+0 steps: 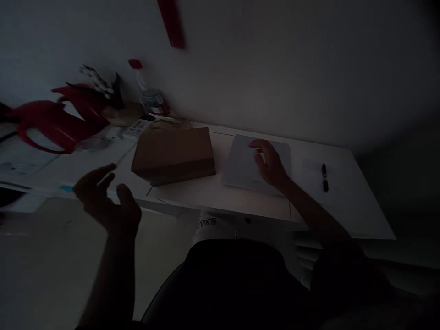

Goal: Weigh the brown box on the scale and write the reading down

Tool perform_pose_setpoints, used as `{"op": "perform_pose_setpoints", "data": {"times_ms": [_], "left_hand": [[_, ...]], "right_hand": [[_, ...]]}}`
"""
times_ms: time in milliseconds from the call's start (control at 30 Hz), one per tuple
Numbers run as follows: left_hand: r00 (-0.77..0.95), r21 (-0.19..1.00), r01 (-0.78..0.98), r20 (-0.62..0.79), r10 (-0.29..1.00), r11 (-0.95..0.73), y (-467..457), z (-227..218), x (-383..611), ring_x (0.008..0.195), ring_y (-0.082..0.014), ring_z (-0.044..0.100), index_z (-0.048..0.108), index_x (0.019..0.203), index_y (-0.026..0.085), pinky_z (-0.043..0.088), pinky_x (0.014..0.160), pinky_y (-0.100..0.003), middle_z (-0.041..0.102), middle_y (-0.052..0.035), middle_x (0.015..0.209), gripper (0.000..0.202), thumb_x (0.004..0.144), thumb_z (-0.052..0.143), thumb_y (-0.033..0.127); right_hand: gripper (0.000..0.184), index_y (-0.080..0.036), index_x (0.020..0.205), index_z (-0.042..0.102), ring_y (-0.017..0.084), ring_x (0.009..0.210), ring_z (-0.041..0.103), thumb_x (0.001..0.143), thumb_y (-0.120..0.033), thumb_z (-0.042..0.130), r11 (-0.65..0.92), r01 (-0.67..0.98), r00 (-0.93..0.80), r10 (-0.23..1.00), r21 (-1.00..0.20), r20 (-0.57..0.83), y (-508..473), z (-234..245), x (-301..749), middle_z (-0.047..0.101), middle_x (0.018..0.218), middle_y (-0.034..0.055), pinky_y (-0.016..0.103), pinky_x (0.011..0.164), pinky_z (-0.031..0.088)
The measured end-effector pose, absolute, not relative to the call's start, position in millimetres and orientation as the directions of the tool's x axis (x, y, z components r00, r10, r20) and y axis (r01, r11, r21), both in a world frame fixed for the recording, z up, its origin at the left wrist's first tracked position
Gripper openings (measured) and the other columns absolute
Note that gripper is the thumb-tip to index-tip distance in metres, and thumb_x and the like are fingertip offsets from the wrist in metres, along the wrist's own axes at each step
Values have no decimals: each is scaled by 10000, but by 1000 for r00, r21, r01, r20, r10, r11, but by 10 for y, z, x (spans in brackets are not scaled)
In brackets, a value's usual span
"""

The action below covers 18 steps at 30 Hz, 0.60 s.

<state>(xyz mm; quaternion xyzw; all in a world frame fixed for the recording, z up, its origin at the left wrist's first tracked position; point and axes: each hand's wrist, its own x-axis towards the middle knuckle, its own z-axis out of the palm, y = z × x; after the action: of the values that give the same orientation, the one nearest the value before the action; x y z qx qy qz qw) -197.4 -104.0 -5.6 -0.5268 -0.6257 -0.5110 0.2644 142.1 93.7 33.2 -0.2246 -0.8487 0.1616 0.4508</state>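
The scene is dim. My right hand (270, 162) rests on a pale flat sheet or envelope (240, 165) lying on the white table (213, 197), fingers bent and touching its surface. My left hand (105, 199) hovers in the air off the table's front left edge, fingers spread and curled loosely, holding nothing. A brown cardboard box (173, 155) sits on the table between the two hands. A black pen (324, 177) lies on a paper to the right of my right hand.
Red bags with handles (57, 121) lie at the back left. A plastic bottle with a red cap (147, 89) stands by the wall, beside papers and small clutter. A red strip (172, 23) hangs on the wall.
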Motion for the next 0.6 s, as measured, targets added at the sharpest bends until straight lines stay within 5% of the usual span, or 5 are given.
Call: {"op": "perform_pose_setpoints", "data": {"times_ms": [200, 333, 467, 600], "left_hand": [[-556, 707, 677, 674, 487, -205, -795, -273, -2373, 1276, -284, 533, 324, 1445, 31, 453, 1048, -474, 496, -243, 1387, 729, 884, 524, 449], [-638, 835, 538, 495, 590, -118, -690, -442, -2406, 1318, -294, 493, 260, 1484, 9, 415, 1100, -483, 418, -283, 1459, 886, 850, 583, 536], [-651, 904, 419, 365, 666, -86, -654, -505, -2291, 1390, -310, 422, 263, 1495, 23, 474, 1065, -447, 329, -272, 1535, 931, 806, 703, 467], [-663, 921, 390, 259, 703, 27, -642, -536, -2220, 1269, -275, 543, 392, 1432, 67, 529, 1010, -417, 484, -208, 1438, 778, 776, 753, 281]], "right_hand": [[800, -187, 1513, 339, 267, 1422, 351, 956, -759, 389, 589, 145, -604, 689, -795, 400, 919, 124, 603, 339, 1532, 143, 435, 1155, 377], [1082, -141, 1594, 197, 315, 1477, 247, 829, -791, 598, 448, 241, -640, 741, -861, 206, 864, 52, 346, 192, 1608, 155, 490, 1216, 290], [948, -155, 1543, 312, 296, 1397, 401, 834, -637, 715, 411, 209, -665, 725, -888, 179, 790, 16, 194, 364, 1533, 150, 457, 1167, 396], [772, -179, 1497, 374, 244, 1318, 496, 874, -451, 741, 464, 157, -649, 713, -872, 263, 761, -59, 116, 503, 1426, 105, 400, 1126, 453]]}}
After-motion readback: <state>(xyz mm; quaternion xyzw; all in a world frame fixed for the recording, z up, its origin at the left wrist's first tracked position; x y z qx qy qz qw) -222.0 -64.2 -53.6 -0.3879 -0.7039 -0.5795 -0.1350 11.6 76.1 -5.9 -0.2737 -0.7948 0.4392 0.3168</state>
